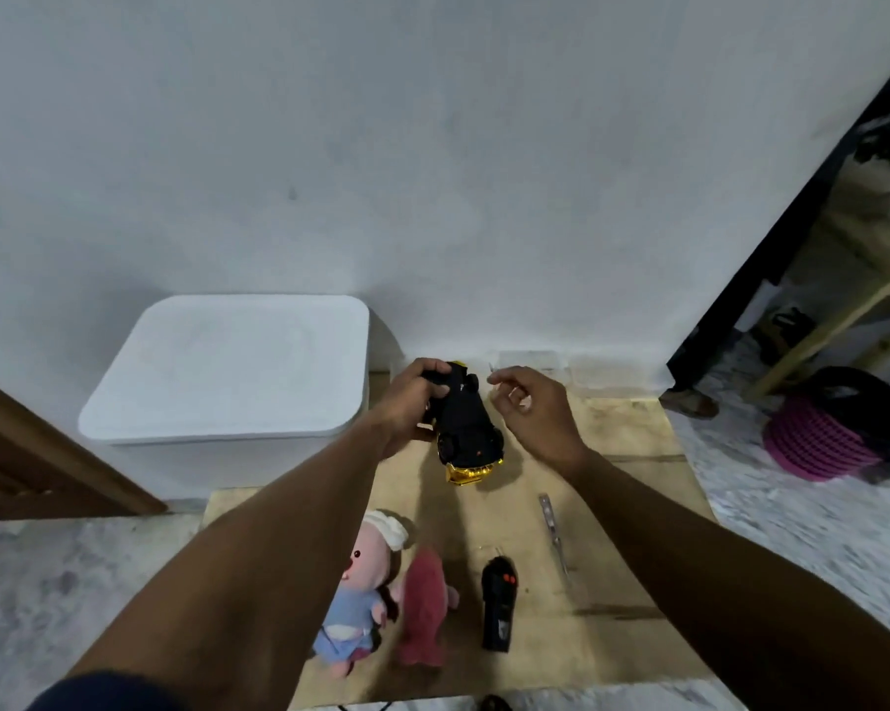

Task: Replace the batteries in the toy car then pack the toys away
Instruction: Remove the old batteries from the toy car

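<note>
A black and gold toy car [467, 428] is turned underside up above a wooden board [622, 572] on the floor. My left hand [412, 402] grips the car's far end. Just right of the car, my right hand [532, 410] hovers with thumb and forefinger pinched on something small and pale that I cannot make out. On the board nearer to me lie a black remote control [498, 605], a thin metal tool [553, 531], a pink plush doll in a blue dress [363, 587] and a red plush fish [425, 608].
A white lidded storage box [232, 372] stands against the wall left of the board. A wooden door frame [48, 464] is at far left. At right are a pink and black basket [832, 433] and a wooden bench leg [832, 331].
</note>
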